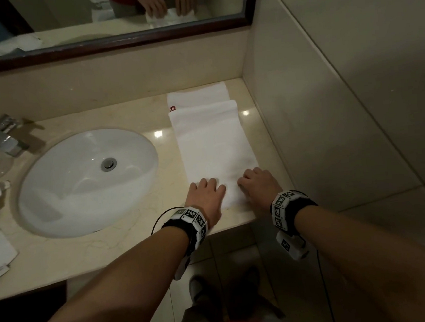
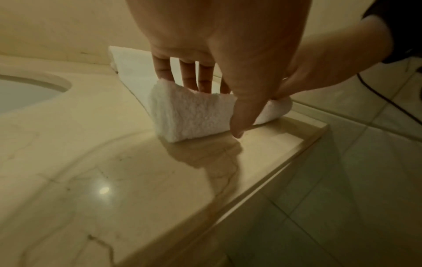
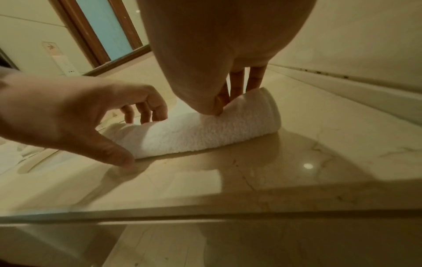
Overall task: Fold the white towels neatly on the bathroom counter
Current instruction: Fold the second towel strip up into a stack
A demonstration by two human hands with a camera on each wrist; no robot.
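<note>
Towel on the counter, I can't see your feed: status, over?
Left hand and right hand both grip the towel at its rolled near end. Rest lies flat toward a folded towel. Nothing in the way.

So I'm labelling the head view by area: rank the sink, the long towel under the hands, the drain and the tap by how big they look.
1. Sink
2. Towel
3. Tap, partly cut off by the frame edge, so its full size is unsure
4. Drain
</note>
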